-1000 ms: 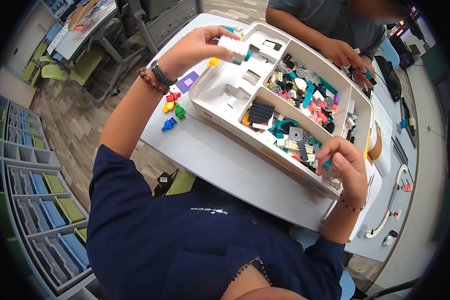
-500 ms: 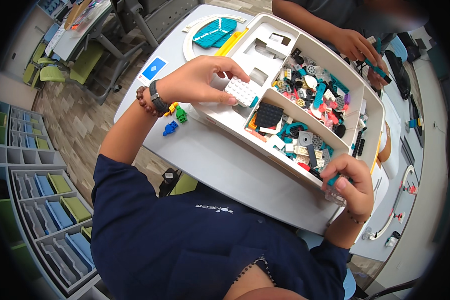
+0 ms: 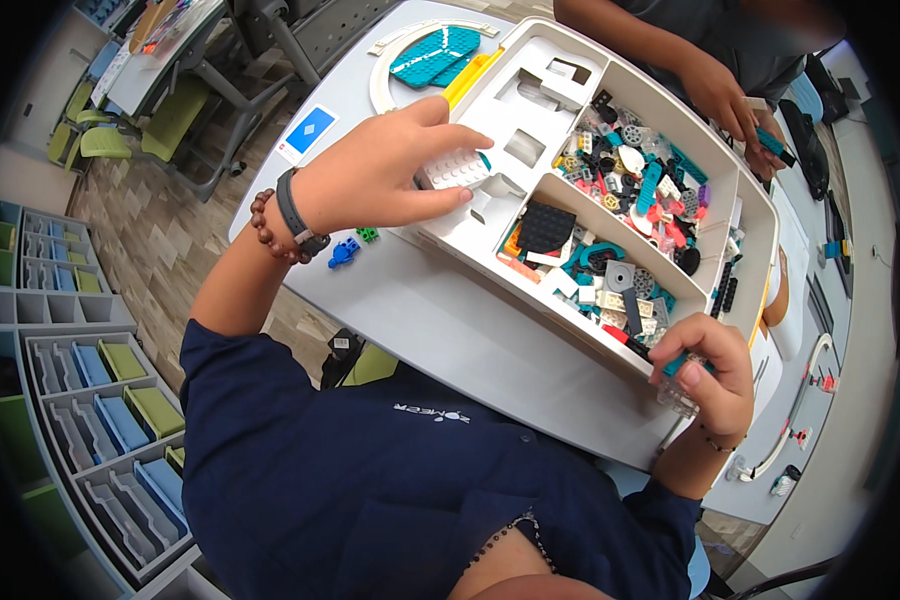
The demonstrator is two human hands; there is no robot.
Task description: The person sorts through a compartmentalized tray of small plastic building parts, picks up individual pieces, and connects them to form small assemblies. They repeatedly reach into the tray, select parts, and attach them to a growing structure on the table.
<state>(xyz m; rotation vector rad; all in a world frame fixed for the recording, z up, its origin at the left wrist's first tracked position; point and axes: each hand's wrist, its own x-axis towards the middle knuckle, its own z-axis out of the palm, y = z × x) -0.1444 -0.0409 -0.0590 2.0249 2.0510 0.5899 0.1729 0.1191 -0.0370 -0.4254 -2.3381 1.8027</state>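
Note:
My left hand (image 3: 375, 175) is over the left part of a white storage tray (image 3: 590, 345). Its thumb and fingers are round a white studded block (image 3: 454, 169) with a bit of teal at its edge. At the tray's near right corner, my right hand (image 3: 715, 372) is closed on a small assembly of teal and clear bricks (image 3: 678, 398), partly covered by the fingers. The tray's compartments hold loose bricks, wheels and gears. A black studded plate (image 3: 546, 228) lies in the near compartment.
A blue figure (image 3: 343, 252) and green figure (image 3: 367, 235) lie by my left wrist. Behind them is a blue-and-white card (image 3: 308, 133). Teal plates (image 3: 435, 57) lie within a white curved track. Across the tray, another person's hands (image 3: 735, 115) hold a dark teal piece.
My left hand has moved left with the white block, uncovering a recess in the tray. The right hand keeps its hold, nearly still. The other person's hands have shifted slightly.

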